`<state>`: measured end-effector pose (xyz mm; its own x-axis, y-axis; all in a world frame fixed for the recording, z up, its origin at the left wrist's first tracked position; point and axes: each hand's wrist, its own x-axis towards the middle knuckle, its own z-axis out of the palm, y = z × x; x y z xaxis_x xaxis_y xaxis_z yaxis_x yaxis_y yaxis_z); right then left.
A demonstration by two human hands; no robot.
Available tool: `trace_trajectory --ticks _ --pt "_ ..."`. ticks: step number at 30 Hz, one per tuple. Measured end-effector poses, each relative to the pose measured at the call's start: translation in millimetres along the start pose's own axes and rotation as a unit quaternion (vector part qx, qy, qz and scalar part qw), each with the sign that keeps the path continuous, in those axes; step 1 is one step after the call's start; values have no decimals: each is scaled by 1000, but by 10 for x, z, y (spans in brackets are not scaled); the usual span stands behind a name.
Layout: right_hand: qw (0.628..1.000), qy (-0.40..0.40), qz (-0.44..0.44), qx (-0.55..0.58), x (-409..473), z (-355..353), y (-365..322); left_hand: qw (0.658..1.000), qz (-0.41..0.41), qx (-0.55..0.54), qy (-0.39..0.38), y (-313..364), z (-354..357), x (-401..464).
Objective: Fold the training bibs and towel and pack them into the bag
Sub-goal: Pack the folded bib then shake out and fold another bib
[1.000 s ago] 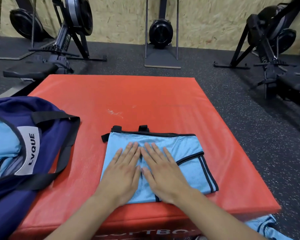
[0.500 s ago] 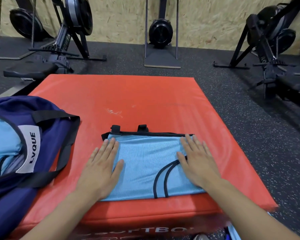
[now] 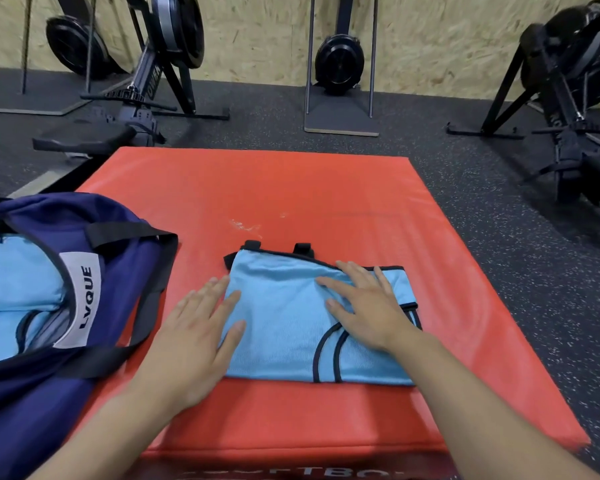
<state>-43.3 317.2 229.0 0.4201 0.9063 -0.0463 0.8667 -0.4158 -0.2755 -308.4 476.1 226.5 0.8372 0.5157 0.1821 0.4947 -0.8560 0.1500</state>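
Bib (image 3: 284,323) — light blue with black trim — lies folded flat near the front edge of the red mat (image 3: 291,195), likely held there so the fold sets before packing. Both hands are spread wide, fingers straight, holding nothing: the left hand (image 3: 194,344) presses the bib's left edge, partly on the mat, while the right hand (image 3: 368,306) lies flat on its right half. Forearms reach in from below, angled inward. Just left, the navy bag (image 3: 118,271) sits open, blue fabric already inside. Beyond — gym machines (image 3: 167,57) along the wall.
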Motion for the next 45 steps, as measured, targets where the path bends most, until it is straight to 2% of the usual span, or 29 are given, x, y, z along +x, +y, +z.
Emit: trace_trajectory --ticks 8,15,21,24,29,31,39,42,45 --pt "981 31 179 -72 -99 -74 77 999 20 -3 -33 219 -7 -42" --pt "971 13 206 -123 -634 -191 181 994 89 30 -48 410 -9 -202" --pt "988 -43 120 -89 -1229 -251 215 983 171 26 -63 461 -47 -559" --pt "995 -39 74 -61 -1539 -221 321 978 195 29 -71 497 -73 -789" --pt "991 -51 -6 126 -1977 -198 520 972 224 52 -59 470 -68 -1108" --pt "987 -36 -18 156 -2150 -270 608 966 240 72 -55 476 -67 -1168" --pt "990 -22 -131 52 -2393 -246 901 955 284 84 -32 675 -14 -1135" --pt "985 -20 -172 -8 -2329 -193 883 956 283 67 -34 695 -26 -1068" --pt "983 -3 -185 -5 -2259 -178 838 965 260 15 -38 702 -42 -1057"
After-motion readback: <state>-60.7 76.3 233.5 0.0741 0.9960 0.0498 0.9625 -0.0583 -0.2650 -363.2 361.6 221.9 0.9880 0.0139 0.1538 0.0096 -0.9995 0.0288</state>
